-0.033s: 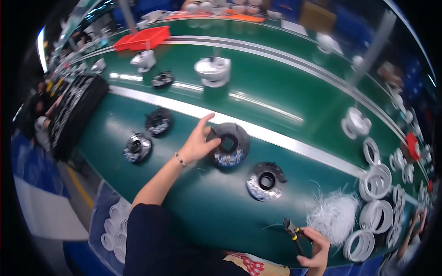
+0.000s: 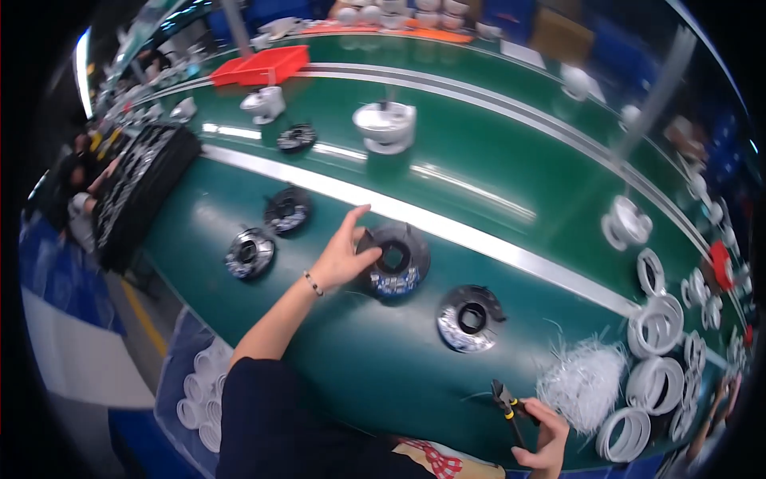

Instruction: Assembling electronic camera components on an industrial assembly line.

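My left hand [image 2: 341, 259] grips a black ring-shaped part [image 2: 399, 283] by its left side, thumb over the rim and index finger stretched out. Circuit-board pieces show along the part's near side. Low on the right, my right hand [image 2: 546, 439] is closed round the handles of black-and-yellow cutting pliers [image 2: 509, 409], jaws pointing away from me. Between the hands lies another black ring-shaped part [image 2: 459, 331], its near side silvery. Two more such parts, one farther [image 2: 297, 217] and one nearer [image 2: 239, 262], lie left of my left hand.
A heap of clear-white strips [image 2: 582, 383] and several white rings [image 2: 638, 383] lie at the right. A black rack [image 2: 148, 191] stands at the left end. Beyond the metal strip [image 2: 471, 251], a white housing [image 2: 385, 124] and red trays [image 2: 271, 65] sit on the green surface.
The whole view has shifted slightly, so the bench and its things appear a little farther right. My left hand still holds the ring-shaped part and my right hand the pliers.
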Motion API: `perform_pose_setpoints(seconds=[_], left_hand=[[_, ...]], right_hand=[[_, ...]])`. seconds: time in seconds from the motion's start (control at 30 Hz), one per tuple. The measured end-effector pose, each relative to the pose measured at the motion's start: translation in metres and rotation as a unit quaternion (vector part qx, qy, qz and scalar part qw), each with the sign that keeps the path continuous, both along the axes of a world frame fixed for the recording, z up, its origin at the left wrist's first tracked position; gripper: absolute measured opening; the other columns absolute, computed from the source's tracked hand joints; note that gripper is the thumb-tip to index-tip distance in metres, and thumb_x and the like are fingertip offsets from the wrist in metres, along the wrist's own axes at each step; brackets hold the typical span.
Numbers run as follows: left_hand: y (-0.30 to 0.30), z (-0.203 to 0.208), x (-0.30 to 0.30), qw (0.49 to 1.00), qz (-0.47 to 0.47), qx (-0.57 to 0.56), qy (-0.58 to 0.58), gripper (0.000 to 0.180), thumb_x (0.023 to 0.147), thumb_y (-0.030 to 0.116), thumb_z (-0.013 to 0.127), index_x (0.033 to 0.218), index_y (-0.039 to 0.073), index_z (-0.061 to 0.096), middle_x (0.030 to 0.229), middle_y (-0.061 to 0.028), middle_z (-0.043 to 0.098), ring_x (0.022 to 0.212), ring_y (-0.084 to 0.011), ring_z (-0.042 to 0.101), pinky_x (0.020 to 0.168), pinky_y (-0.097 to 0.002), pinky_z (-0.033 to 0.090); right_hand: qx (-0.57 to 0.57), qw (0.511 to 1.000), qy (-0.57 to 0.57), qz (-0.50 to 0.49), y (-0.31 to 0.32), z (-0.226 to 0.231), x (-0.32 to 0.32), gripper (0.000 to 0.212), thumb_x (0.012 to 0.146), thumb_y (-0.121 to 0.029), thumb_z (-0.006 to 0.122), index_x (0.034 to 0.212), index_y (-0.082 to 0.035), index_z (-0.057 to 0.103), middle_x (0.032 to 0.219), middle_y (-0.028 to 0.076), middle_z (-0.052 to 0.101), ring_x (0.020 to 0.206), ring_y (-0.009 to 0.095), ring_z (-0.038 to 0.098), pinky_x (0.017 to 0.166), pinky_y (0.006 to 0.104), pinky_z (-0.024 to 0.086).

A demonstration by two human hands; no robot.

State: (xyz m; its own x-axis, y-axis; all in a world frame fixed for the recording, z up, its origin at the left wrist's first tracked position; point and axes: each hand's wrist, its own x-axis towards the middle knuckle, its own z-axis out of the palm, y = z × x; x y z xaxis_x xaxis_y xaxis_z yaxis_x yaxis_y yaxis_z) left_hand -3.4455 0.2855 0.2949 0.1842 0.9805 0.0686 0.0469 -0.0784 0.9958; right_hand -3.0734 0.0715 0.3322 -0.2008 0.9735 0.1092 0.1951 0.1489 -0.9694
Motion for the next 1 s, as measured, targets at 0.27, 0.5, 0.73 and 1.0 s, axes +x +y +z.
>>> perform_pose_setpoints(seconds=[0.27, 0.5, 0.73, 1.0], left_hand=[[-0.034, -0.017, -0.076, 0.939, 0.205, 0.041, 0.272, 0.088, 0.067, 0.022, 0.069, 0.131, 0.0, 0.013, 0.104, -0.0244, 0.054, 0.095, -0.0363, 0.055, 0.083, -0.0377, 0.043], [-0.039, 0.04, -0.038, 0.9, 0.246, 0.322, 0.162, 0.007, 0.074, 0.007, 0.061, 0.078, 0.001, 0.059, 0.079, -0.0086, 0.062, 0.074, -0.0172, 0.06, 0.068, -0.0276, 0.047], [-0.059, 0.033, 0.074, 0.881, -0.127, 0.379, 0.253, 0.02, 0.072, 0.02, 0.062, 0.086, 0.006, 0.057, 0.08, -0.0109, 0.055, 0.081, -0.0273, 0.054, 0.09, -0.0445, 0.037], [-0.055, -0.001, 0.12, 0.833, -0.11, 0.351, 0.413, 0.045, 0.06, 0.038, 0.061, 0.095, 0.011, 0.053, 0.123, -0.0187, 0.035, 0.098, -0.0345, 0.046, 0.072, -0.0493, 0.038]], right_hand=[[0.039, 0.978, -0.133, 0.158, 0.034, 0.001, -0.071, 0.065, 0.053, -0.025, 0.07, 0.11, -0.001, 0.053, 0.107, 0.018, 0.056, 0.102, 0.028, 0.053, 0.09, 0.0374, 0.038], [0.056, 0.963, -0.145, 0.221, 0.02, -0.008, -0.097, 0.064, 0.052, -0.021, 0.07, 0.111, -0.002, 0.052, 0.109, 0.017, 0.055, 0.103, 0.031, 0.052, 0.091, 0.0383, 0.038], [0.105, 0.941, -0.195, 0.257, 0.002, 0.0, -0.126, 0.057, 0.06, -0.029, 0.07, 0.106, -0.001, 0.054, 0.109, 0.019, 0.053, 0.099, 0.036, 0.05, 0.087, 0.042, 0.038], [0.167, 0.927, -0.189, 0.279, 0.013, -0.026, -0.119, 0.062, 0.048, -0.019, 0.071, 0.105, 0.001, 0.055, 0.106, 0.015, 0.056, 0.092, 0.028, 0.054, 0.082, 0.0355, 0.039]])
